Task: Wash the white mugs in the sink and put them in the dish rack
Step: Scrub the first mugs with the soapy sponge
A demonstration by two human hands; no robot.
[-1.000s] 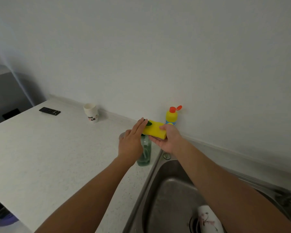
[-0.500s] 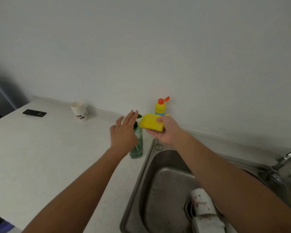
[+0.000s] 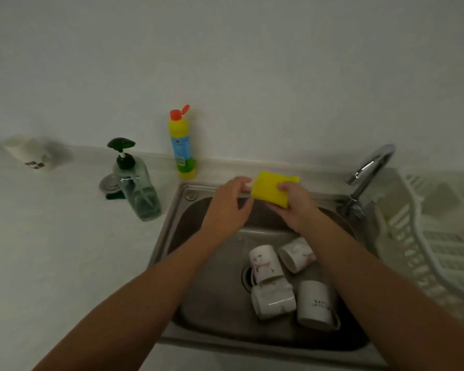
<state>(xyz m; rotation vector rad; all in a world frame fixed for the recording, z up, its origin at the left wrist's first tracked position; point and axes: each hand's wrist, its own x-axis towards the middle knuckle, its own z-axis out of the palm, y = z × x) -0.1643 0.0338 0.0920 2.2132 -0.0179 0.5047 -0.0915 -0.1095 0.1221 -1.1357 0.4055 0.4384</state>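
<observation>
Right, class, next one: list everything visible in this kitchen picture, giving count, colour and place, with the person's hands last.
white ceramic mugs: four, white with faint prints, in the sink basin by the drain
stainless steel sink: one, grey, set in the counter
yellow rectangular sponge: one, yellow, over the sink's back edge
yellow plastic bottle with red flip cap: one, by the wall behind the sink
clear pump dispenser with dark green head: one, on the counter left of the sink
round metal plug: one, silver, behind the dispenser
white paper cup: one, far left, blurred
chrome tap: one, silver, sink's back right
white plastic dish rack: one, right of the sink
white speckled counter: one
left hand: fingertips at the sponge's left edge
right hand: grips the sponge
</observation>
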